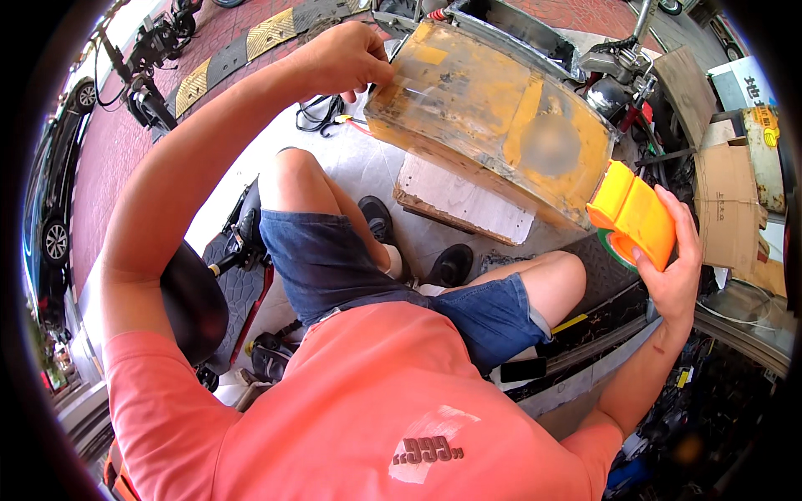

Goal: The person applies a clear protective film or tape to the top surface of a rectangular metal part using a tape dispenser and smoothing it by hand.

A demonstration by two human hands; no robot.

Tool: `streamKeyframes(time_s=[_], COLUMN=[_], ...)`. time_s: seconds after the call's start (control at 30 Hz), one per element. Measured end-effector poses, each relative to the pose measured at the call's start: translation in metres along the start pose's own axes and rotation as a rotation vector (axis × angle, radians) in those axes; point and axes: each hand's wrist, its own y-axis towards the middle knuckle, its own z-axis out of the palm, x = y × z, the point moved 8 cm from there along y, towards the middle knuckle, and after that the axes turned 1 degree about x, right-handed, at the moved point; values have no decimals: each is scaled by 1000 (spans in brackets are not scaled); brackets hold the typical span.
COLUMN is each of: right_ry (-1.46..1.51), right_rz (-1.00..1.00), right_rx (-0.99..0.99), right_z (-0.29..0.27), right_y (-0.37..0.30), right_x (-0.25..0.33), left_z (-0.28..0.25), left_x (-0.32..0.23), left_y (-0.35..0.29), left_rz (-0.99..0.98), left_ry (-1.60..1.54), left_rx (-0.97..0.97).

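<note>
The box [472,104], touched by the left hand [355,60], grip unclear, seems mostly taped, remainder uncertain; the tape dispenser [642,215] is clasped by the right hand [675,280].

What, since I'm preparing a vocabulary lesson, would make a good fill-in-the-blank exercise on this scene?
The hand gripping the tape dispenser is the person's ____ one.
The left hand, at the taped box, is ____ (higher or lower) in the picture than the dispenser.
The person's shorts are coloured ____.
Missing words: right; higher; blue.
</note>
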Motion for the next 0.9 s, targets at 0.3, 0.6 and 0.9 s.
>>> streamKeyframes(time_s=[0.3,0.6,0.9], right_ry=[-16,-19,5], right_rz=[-13,-15,-1], right_rx=[-20,-22,-25], right_z=[-1,0,-1], right_y=[0,-1,-4], right_x=[2,2,0], left_z=[0,0,0], left_x=[-2,2,-2], left_y=[-1,2,-4], left_rz=[-4,-11,-32], left_ry=[-15,-2,13], left_rx=[-4,-6,-55])
